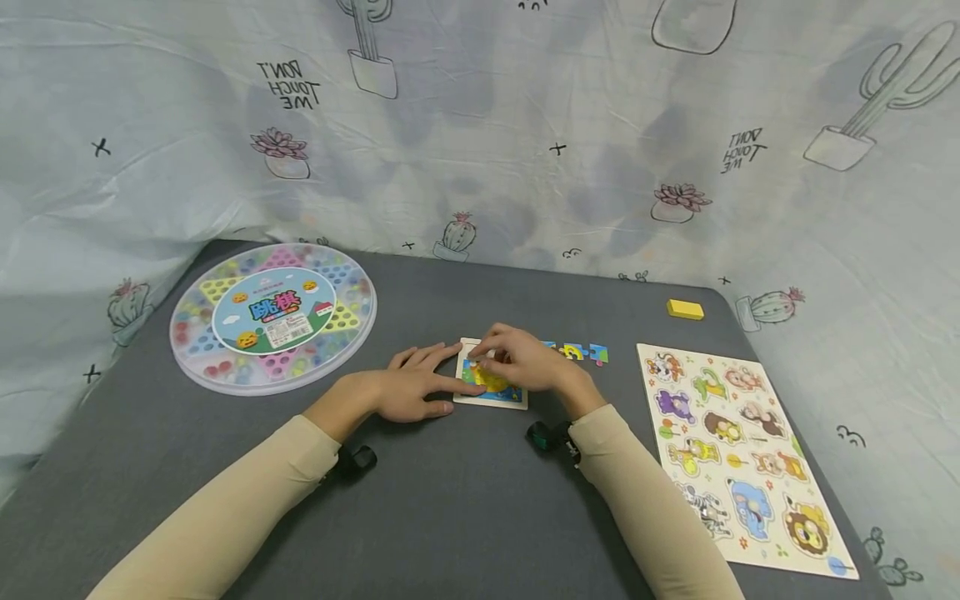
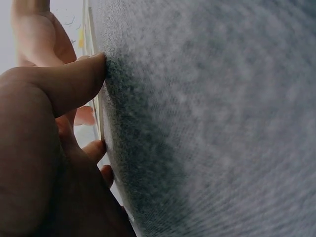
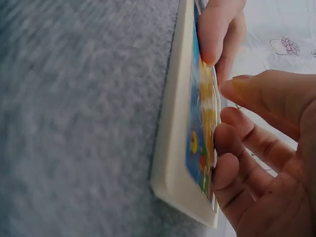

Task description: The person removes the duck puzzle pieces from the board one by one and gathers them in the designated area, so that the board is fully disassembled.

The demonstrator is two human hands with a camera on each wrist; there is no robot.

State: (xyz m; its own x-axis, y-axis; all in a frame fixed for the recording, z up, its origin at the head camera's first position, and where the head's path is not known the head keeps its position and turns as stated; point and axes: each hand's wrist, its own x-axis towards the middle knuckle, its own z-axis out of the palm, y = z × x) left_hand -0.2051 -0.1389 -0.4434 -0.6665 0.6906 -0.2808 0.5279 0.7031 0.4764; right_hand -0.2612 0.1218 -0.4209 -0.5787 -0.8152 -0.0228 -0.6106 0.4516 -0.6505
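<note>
A small jigsaw puzzle point(image 1: 504, 401) in a pale frame lies flat on the dark cloth, with a yellow and blue picture. My left hand point(image 1: 407, 392) rests at its left side, fingers spread; one finger reaches over the picture's lower part. My right hand point(image 1: 525, 358) is over the puzzle's upper right with its fingers bent down. In the right wrist view its fingertips point(image 3: 227, 170) meet the picture's surface, and a gap shows between thumb and index finger. Beside the right hand lie loose puzzle pieces point(image 1: 573, 352), some partly hidden behind it.
A round Chinese checkers set point(image 1: 352, 275) under a clear lid stands at the back left. An animal peg board point(image 1: 738, 446) lies at the right. Near the back right corner is a yellow block point(image 1: 686, 310). A printed curtain point(image 1: 480, 125) hangs behind the table.
</note>
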